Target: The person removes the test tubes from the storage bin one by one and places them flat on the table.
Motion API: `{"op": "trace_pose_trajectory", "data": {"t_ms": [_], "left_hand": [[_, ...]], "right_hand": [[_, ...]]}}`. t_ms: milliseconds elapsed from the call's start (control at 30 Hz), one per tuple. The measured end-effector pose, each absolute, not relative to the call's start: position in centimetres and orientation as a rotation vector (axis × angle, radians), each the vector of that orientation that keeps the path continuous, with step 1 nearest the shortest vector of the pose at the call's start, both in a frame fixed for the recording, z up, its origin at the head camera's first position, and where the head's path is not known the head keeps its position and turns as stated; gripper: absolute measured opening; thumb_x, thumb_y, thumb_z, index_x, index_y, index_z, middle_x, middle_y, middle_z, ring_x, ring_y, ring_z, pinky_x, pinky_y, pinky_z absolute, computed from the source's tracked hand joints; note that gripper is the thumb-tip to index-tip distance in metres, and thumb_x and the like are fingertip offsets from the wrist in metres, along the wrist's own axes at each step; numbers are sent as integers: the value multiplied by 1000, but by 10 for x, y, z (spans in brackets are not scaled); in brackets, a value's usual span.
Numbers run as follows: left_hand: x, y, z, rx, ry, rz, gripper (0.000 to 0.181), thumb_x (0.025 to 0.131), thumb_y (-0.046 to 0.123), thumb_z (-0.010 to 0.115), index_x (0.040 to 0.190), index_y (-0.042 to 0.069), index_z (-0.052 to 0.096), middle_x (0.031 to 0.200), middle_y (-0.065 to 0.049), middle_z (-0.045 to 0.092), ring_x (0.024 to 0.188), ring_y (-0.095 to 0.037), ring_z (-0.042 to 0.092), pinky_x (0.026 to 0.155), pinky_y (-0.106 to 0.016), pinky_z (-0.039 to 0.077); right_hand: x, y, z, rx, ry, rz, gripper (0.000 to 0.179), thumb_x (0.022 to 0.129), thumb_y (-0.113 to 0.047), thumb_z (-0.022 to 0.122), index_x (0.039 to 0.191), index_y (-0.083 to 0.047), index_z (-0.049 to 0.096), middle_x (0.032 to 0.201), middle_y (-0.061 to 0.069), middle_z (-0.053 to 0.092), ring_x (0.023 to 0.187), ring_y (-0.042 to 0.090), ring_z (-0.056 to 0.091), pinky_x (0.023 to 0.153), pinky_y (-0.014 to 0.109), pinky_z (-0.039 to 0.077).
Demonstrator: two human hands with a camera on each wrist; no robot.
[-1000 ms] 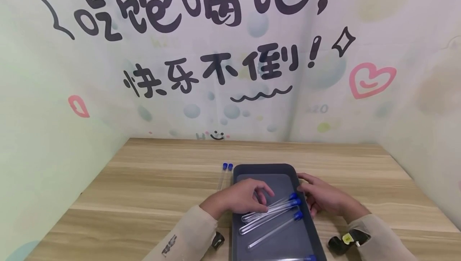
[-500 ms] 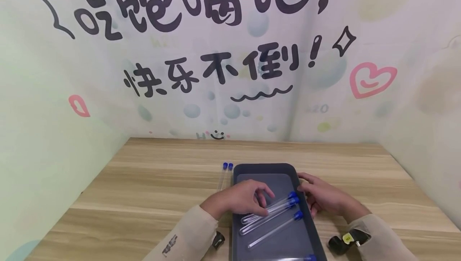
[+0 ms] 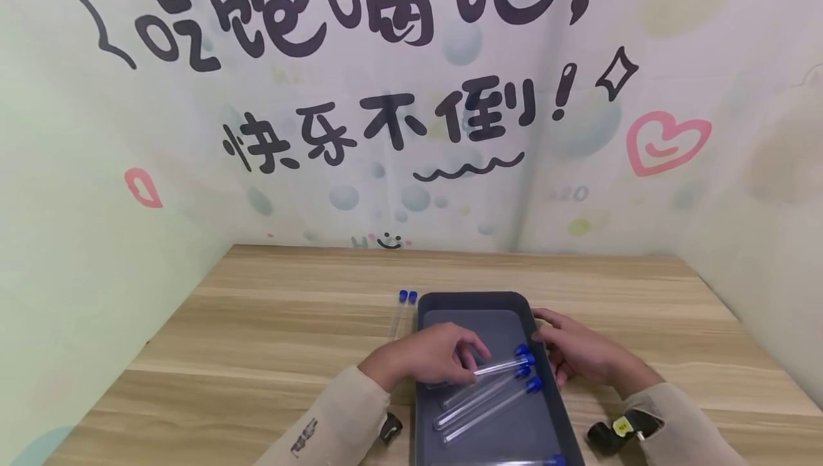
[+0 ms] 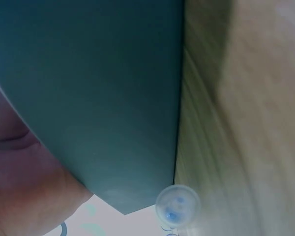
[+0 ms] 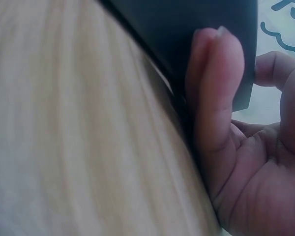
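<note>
My left hand (image 3: 439,353) is over the grey tray (image 3: 466,301), fingers bent, with a capped clear test tube (image 3: 503,366) at the thumb tip, apparently pinched; the far fingertips are hidden. That tube lies at a flatter slant than several other test tubes (image 3: 481,414) in the tray, all with blue caps toward the right wall. Another blue cap peeks out behind it. At the tray's right side, my right hand (image 3: 581,353) holds the wall, its bent fingers (image 5: 216,93) against the outside. Only the tray's outer wall (image 4: 113,108) and part of my hand show in the left wrist view.
Two blue-capped test tubes (image 3: 403,296) lie on the wooden table (image 3: 289,323), just left of the tray. One more tube (image 3: 546,461) is cut off at the bottom of the head view. A printed cloth (image 3: 386,201) hangs behind the table.
Beneath my left hand the bunched tubes have spread apart, some shifting toward the near end of the tray. One tube now slants less at the thumb. My right hand stays put.
</note>
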State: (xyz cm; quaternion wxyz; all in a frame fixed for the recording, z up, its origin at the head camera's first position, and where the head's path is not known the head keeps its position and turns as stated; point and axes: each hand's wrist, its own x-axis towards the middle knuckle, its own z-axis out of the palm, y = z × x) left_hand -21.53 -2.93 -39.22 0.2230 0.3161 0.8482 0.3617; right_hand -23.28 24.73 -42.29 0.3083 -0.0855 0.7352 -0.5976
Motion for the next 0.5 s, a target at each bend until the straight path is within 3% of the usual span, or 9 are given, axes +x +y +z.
{"op": "trace_pose_trajectory", "data": {"t_ms": [500], "left_hand": [[-217,-31,-394,866,2283,1053,29,80,11,69,108,15,65,77,9,64,61,-3,59,56,-20,48]], "right_hand": [[-234,248,-424,-223,1935,-1577,67,92,-25,45,146,-16,7,75,6,55,52,13,52,47,30,50]]}}
